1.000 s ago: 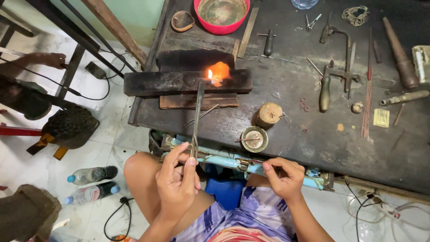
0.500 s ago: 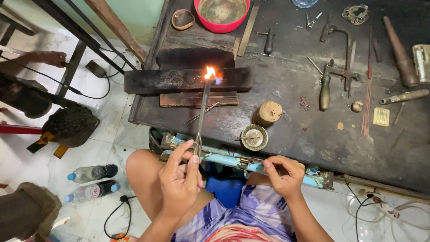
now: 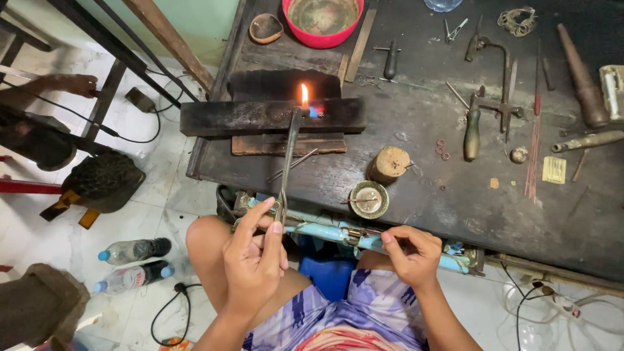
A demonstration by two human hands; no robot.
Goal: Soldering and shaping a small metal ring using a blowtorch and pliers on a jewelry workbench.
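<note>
Right hand (image 3: 411,255) curls over something thin — hidden; red bowl (image 3: 323,23) cropped.

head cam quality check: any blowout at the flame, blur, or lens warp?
Head view: the flame clips to white at its core, with orange edges and a blue patch beside it; the charred block and dark bench keep little shadow detail; left hand, right hand and torch tube look sharp, no obvious motion blur; wide-angle stretch shows toward the frame edges.

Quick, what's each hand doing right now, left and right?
Left hand: closed on the torch, whose flame is lit over the charred block.
Right hand: fingers pinched shut at the bench edge; what it holds cannot be told.
</note>
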